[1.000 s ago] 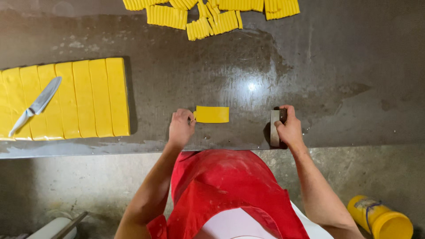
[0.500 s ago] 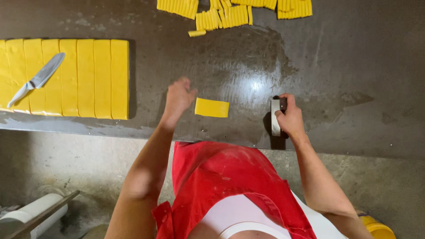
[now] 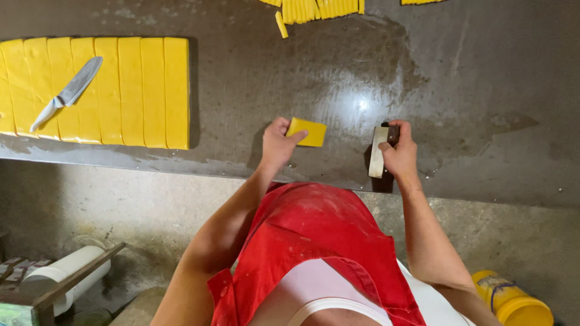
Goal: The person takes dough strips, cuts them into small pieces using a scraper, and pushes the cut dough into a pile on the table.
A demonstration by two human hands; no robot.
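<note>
The yellow block (image 3: 307,132), mid-frame on the dark worktop (image 3: 483,90), is pinched by the left hand (image 3: 278,143) while the right hand (image 3: 399,154) grips a scraper blade (image 3: 379,152); the wet-looking worktop could let the block slip.

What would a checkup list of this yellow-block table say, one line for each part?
Surface: dark counter, scuffed, with a wet shiny patch.
Job's things: small yellow block; cutter with a pale blade.
Clutter: big yellow slab scored into strips, knife lying on it; cut yellow sticks at the far edge.
Hands: left hand pinches the small yellow block; right hand grips the cutter.
Cables: nothing seen.
Surroundings: red apron; yellow jar and white roll on the floor.
</note>
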